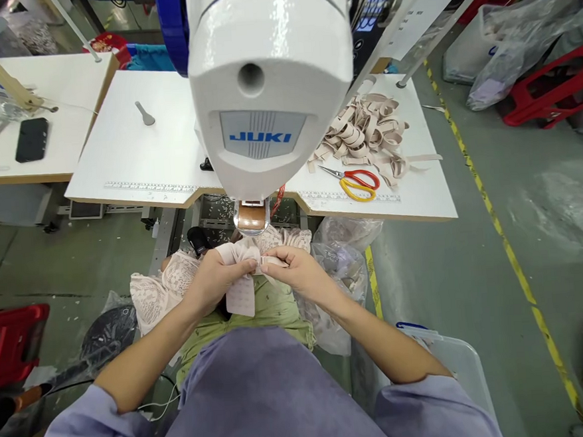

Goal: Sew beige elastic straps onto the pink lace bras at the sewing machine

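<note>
A pale pink lace bra (150, 298) lies across the lap, its cups spread left and right beneath the sewing machine head (271, 67). My left hand (218, 277) is closed, pinching the bra's smooth band between thumb and fingers. Close beside it, my right hand (298, 271) pinches a short beige strap end (273, 261) against the same band. The fingertips of both hands almost meet. A white paper tag (240, 296) hangs below the left thumb. Fingers hide the exact spot where strap and band come together.
On the white machine table (131, 143), red-and-yellow thread snips (356, 182) lie before a heap of beige straps (365, 130). A grey tool (144, 113) sits at left. A phone (32, 139) rests on the neighbouring table. Red stools (10, 341) and a plastic bin (456, 360) stand nearby.
</note>
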The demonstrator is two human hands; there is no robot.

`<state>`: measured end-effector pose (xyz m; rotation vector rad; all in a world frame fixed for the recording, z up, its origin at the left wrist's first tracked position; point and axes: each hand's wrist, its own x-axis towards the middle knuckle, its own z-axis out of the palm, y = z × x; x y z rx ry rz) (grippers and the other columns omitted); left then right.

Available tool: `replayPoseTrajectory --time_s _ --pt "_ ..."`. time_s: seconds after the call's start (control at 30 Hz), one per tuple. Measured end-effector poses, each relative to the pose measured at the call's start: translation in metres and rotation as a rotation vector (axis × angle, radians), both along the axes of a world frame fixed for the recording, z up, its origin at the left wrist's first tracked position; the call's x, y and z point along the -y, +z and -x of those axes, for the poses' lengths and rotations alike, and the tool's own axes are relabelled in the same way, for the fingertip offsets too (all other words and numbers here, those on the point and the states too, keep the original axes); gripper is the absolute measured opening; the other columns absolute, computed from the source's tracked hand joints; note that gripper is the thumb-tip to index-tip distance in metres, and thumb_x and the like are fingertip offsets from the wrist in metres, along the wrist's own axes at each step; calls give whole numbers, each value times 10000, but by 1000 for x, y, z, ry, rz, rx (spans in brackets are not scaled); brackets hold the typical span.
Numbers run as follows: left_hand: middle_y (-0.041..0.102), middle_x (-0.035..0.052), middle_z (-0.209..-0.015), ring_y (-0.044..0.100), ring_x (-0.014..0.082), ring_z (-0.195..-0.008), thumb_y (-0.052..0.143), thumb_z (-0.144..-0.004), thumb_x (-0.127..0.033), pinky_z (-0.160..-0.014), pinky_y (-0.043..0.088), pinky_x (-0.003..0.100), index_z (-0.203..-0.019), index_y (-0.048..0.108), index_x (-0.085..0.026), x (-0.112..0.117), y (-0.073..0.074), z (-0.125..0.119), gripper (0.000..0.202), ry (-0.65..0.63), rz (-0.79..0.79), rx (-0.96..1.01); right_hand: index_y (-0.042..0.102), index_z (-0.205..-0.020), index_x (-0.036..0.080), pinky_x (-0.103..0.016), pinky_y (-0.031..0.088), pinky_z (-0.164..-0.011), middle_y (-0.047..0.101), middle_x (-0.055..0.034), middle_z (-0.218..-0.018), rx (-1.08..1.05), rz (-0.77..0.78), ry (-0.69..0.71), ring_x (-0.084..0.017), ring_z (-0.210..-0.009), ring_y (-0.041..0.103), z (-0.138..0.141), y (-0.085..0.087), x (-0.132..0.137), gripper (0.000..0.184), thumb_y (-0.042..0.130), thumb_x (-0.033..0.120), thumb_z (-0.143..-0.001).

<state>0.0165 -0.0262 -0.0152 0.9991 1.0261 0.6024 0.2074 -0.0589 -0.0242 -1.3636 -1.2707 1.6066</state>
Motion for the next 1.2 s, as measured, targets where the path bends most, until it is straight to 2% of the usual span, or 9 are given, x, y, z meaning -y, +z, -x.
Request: replayPoseTrajectory --time_s 0.2,0.37,0.47,0.53,0.6,0.73,0.9,1.07,1.2 --pt "685 57 -791 626 172 -758 791 -803 -356 -720 509 282 -804 691 -129 4 0 -3 248 105 -67 84 700 -843 211 -261 374 -649 603 3 -739 375 -396 6 -146 -714 536 -1 12 -4 146 586 291 -888" --pt "721 103 -1120 673 277 -1010 795 -735 -589 -857 553 389 -1178 651 -195 17 -6 18 610 262 -95 192 686 -856 191 -230 294 -513 547 33 -644 -24 -27 69 -95 -533 394 -13 25 -28 218 677 380 -747" --pt "661 107 -1284 664 315 -1124 435 -745 -924 -896 550 468 -1501 375 -317 28 -16 17 971 364 -12 471 661 -863 174 -220 225 -473 496 58 -582 -202 170 139 -67 -474 315 -16 42 -48 317 729 418 -674" --pt "599 129 -1390 635 318 -1206 169 -778 -949 -942 531 504 -1603 93 -343 29 -19 13 1026 322 -27 530 662 -881 170 -225 265 -496 528 42 -616 -200 161 288 -79 -510 375 -17 56 -62 319 729 412 -684" --pt "525 139 -1485 586 324 -1284 172 -828 -906 -992 510 518 -1610 -9 -351 21 -17 13 976 279 -266 459 667 -868 178 -234 306 -543 545 28 -666 -59 45 435 -99 -581 426 -17 67 -76 239 692 373 -733" --pt "543 110 -1483 560 324 -1314 603 -901 -620 -1081 471 446 -1558 347 -339 -14 -7 31 759 -19 -982 -102 504 -622 188 -259 242 -578 376 51 -602 493 -301 449 -96 -592 320 -18 76 -96 173 534 224 -789" --pt "716 97 -1243 667 276 -1138 671 -912 -438 -1013 521 368 -1442 554 -299 -55 -7 45 560 -403 -1458 -611 395 -621 196 -274 218 -584 332 56 -597 677 -435 449 -94 -583 303 -16 73 -99 209 484 203 -810" --pt "745 50 -1162 718 196 -874 643 -935 -430 -791 569 251 -1400 594 -368 -71 -16 47 472 -562 -1457 -726 437 -585 193 -287 208 -575 296 59 -549 767 -431 424 -98 -553 280 -12 78 -95 258 523 167 -827" --pt "739 16 -833 661 138 -649 582 -964 -414 -609 519 197 -1455 535 -329 -64 -12 44 500 -538 -1414 -782 684 -767 199 -294 375 -660 549 1 -638 719 -508 300 -173 -681 524 -19 60 -85 195 583 279 -913"
